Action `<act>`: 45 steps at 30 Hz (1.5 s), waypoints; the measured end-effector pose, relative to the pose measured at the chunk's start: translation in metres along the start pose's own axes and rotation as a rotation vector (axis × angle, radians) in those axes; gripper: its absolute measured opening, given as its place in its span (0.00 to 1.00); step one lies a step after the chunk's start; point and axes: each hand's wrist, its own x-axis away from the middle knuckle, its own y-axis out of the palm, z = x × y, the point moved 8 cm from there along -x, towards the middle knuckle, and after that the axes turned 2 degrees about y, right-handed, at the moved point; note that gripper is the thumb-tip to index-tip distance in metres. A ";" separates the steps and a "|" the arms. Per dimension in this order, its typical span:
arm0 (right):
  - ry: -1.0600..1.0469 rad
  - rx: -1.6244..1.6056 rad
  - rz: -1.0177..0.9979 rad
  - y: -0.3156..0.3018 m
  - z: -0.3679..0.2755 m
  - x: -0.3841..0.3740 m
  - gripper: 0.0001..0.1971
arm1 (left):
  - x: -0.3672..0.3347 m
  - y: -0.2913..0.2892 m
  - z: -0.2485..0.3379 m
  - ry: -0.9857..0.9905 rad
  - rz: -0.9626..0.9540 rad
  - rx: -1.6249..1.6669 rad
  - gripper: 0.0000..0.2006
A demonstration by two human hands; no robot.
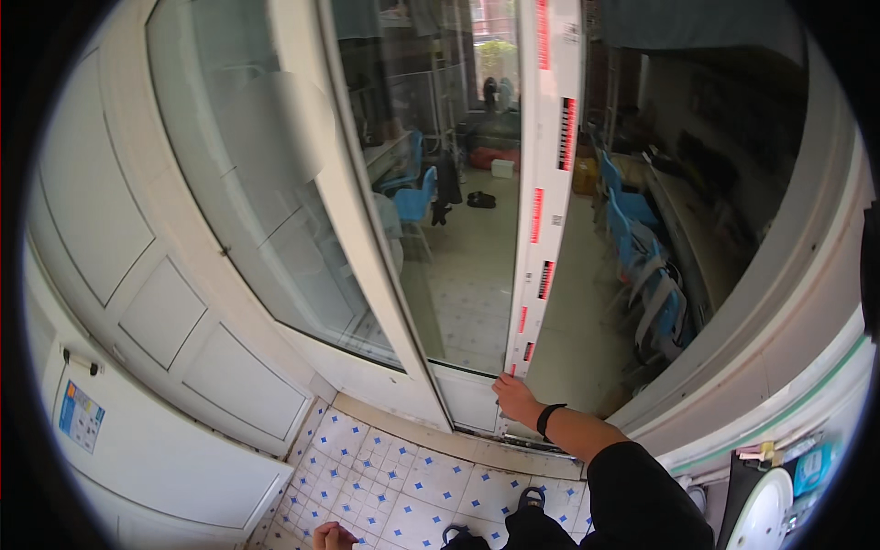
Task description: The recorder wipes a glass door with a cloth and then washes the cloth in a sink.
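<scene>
A white-framed glass sliding door (467,238) stands partly open, with a gap on its right side. My right hand (518,401) reaches forward to the lower part of the door's edge, its fingers closed round the frame. Red, black and white tape-like strips (536,216) run up that edge. A black band (549,420) circles my right wrist, below a dark sleeve. At the bottom edge of the picture, my left hand (334,535) hangs over the tiled floor with curled fingers, partly cut off. Nothing shows in it.
Behind the glass lies a room with blue chairs (417,194), a desk (678,197) and dark slippers (481,199). A low door track (536,446) crosses the threshold. My feet in dark sandals (531,498) stand on blue-patterned tiles (426,486). A white cabinet (165,449) is at left, a round white basin-like object (763,513) at right.
</scene>
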 end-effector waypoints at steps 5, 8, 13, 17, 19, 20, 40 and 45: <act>-0.037 0.008 0.014 -0.019 -0.003 0.009 0.07 | -0.003 0.016 -0.005 -0.125 0.090 0.069 0.06; -0.027 0.005 -0.038 -0.041 0.006 0.018 0.07 | -0.027 0.057 -0.001 -0.157 -0.011 0.034 0.06; 0.066 -0.083 -0.085 -0.046 0.010 0.019 0.07 | -0.091 0.113 -0.001 -0.180 -0.186 0.026 0.06; 0.122 -0.075 -0.209 -0.034 0.009 0.029 0.08 | -0.131 0.165 -0.027 -0.234 -0.403 0.014 0.08; 0.217 -0.100 -0.234 -0.022 0.012 0.038 0.08 | -0.154 0.179 -0.041 -0.244 -0.512 -0.006 0.09; 0.279 -0.133 -0.235 -0.021 0.015 0.043 0.08 | -0.160 0.188 -0.043 -0.240 -0.583 -0.023 0.11; 0.650 0.024 -0.428 -0.013 0.047 0.118 0.11 | -0.174 0.200 -0.067 -0.380 -0.806 -0.031 0.06; 1.026 -0.429 -0.647 -0.028 0.020 0.103 0.13 | -0.164 0.150 -0.109 -0.579 -0.926 -0.096 0.07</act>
